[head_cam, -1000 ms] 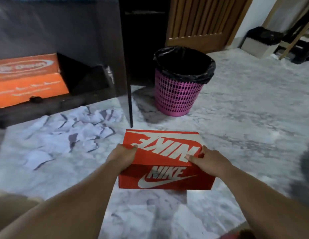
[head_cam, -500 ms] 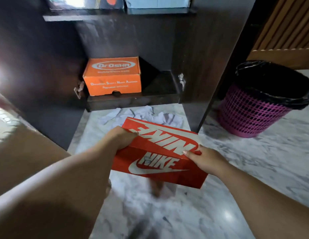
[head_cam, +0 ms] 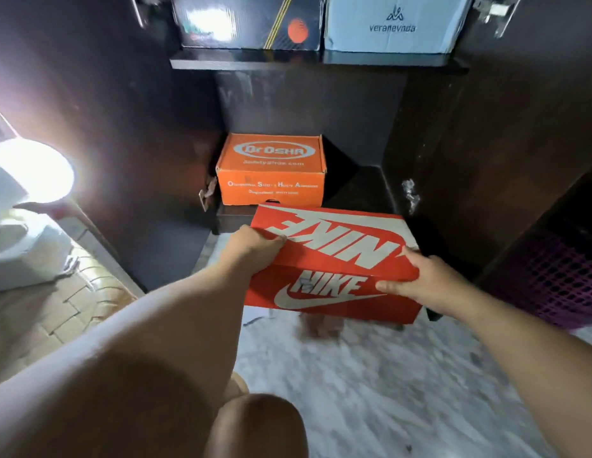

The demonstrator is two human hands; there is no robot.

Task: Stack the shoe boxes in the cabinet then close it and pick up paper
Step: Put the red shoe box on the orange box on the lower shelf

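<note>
I hold a red Nike shoe box (head_cam: pixel 334 256) off the floor in front of the open dark cabinet (head_cam: pixel 308 114). My left hand (head_cam: pixel 251 247) grips its left end with the thumb on the lid. My right hand (head_cam: pixel 420 282) grips the right end, fingers on the front face. An orange Dr Osha shoe box (head_cam: pixel 271 170) sits on the cabinet's bottom shelf, left side, just beyond the red box. To its right the shelf floor (head_cam: pixel 364 190) is bare. The papers on the floor are hidden behind the red box.
An upper shelf (head_cam: pixel 317 59) carries a black box (head_cam: pixel 251 21) and a pale blue box (head_cam: pixel 392 23). The open cabinet doors stand at left (head_cam: pixel 99 127) and right (head_cam: pixel 479 143). A pink basket (head_cam: pixel 552 279) stands at the right. My knee (head_cam: pixel 258 424) is at the bottom.
The red box has moved forward and up to the cabinet's bottom shelf, held in both hands. The view has swung left and closer to the cabinet; the papers have dropped from sight.
</note>
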